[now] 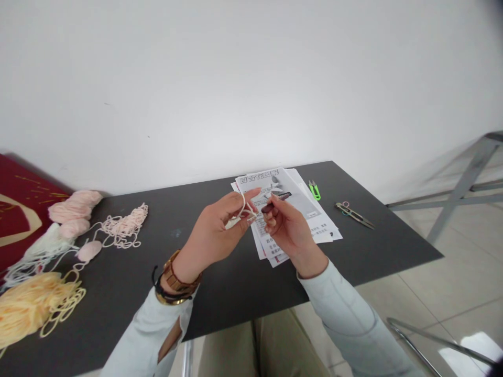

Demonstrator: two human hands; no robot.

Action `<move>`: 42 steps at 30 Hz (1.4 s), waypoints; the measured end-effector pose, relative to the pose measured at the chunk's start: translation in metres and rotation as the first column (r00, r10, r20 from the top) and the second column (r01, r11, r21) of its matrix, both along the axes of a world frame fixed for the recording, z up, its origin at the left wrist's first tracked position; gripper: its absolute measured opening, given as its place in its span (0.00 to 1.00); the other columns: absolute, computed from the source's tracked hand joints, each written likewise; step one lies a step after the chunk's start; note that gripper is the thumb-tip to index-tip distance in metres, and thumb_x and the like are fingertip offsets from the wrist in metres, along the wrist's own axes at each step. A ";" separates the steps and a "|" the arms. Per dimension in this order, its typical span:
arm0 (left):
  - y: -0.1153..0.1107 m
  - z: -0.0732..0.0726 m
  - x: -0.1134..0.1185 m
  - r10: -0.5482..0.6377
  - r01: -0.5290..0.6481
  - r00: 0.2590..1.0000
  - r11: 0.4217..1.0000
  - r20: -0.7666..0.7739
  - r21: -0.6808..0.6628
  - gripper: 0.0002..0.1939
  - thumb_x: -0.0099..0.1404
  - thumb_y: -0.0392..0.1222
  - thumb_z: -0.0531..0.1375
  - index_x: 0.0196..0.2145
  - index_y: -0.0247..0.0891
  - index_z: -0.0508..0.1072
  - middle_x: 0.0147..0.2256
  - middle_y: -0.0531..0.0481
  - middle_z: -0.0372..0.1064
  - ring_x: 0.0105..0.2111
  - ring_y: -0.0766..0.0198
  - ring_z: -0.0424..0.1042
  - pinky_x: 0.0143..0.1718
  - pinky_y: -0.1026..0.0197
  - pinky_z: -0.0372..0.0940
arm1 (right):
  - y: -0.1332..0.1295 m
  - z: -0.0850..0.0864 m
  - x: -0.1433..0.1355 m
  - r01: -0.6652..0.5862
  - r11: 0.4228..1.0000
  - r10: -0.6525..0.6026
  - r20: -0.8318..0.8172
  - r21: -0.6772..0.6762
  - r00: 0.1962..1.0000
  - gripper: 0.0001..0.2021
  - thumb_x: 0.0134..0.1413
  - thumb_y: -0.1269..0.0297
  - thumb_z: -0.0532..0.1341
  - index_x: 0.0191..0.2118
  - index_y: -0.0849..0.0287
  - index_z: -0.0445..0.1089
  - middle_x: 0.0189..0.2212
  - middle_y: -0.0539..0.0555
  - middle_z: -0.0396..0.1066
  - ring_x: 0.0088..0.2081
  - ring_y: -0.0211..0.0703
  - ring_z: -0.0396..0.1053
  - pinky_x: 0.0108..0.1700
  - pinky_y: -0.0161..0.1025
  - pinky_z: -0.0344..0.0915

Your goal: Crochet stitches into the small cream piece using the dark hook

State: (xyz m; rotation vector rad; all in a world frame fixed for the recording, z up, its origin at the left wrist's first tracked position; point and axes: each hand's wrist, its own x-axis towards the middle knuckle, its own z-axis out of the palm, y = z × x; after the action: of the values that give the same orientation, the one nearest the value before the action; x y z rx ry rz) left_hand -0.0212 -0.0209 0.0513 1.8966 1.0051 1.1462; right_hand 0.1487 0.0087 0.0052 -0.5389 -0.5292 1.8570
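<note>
My left hand [216, 228] is raised over the table, with cream-white yarn [244, 203] looped round its index finger and pinched near the thumb tip. Close beside it, my right hand [290, 228] grips a crochet hook [283, 196] by its dark brown handle. The hook's tip points toward the yarn at the left fingertips, though the fine stitches there are too small to make out. Beneath both hands lies a stack of printed sheets [302, 204] with a picture and large characters.
Green thread snips [315, 191] and metal snips [356, 215] lie right of the papers. Pink yarn [74, 207], a loose pink tangle [124, 225] and yellow yarn [33, 306] occupy the dark table's [243, 293] left side, near a red bag [23, 209]. A wall stands behind.
</note>
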 end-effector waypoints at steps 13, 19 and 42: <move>0.005 -0.017 0.026 0.190 0.159 0.724 0.889 0.663 -0.429 0.29 0.50 0.33 0.71 0.50 0.46 0.77 0.29 0.56 0.75 0.31 0.70 0.71 0.40 0.65 0.65 | -0.005 0.002 -0.003 0.165 0.975 -0.170 0.018 0.149 0.985 0.10 0.44 0.64 0.73 0.32 0.62 0.76 0.22 0.51 0.79 0.22 0.34 0.76 0.26 0.25 0.75; 0.004 -0.023 0.034 0.251 0.110 0.663 0.900 0.706 -0.423 0.29 0.49 0.33 0.72 0.50 0.45 0.78 0.25 0.57 0.71 0.28 0.71 0.69 0.39 0.65 0.65 | -0.005 0.002 -0.004 0.152 0.976 -0.150 -0.026 0.156 0.988 0.11 0.42 0.63 0.74 0.32 0.61 0.76 0.23 0.50 0.79 0.23 0.33 0.75 0.27 0.25 0.75; 0.011 -0.017 0.013 0.102 0.056 0.902 0.936 0.419 -0.349 0.22 0.54 0.36 0.70 0.48 0.40 0.79 0.31 0.52 0.71 0.31 0.68 0.66 0.35 0.64 0.60 | -0.001 0.002 0.002 0.102 0.990 -0.109 0.068 0.102 0.992 0.12 0.46 0.58 0.72 0.29 0.62 0.73 0.17 0.46 0.72 0.15 0.29 0.65 0.18 0.25 0.69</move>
State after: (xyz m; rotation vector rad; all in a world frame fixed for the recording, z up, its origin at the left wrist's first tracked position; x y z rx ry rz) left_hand -0.0081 -0.0104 0.0342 1.2734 0.9085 1.2336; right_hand 0.1503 0.0073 0.0074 -0.5596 -0.6265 1.7067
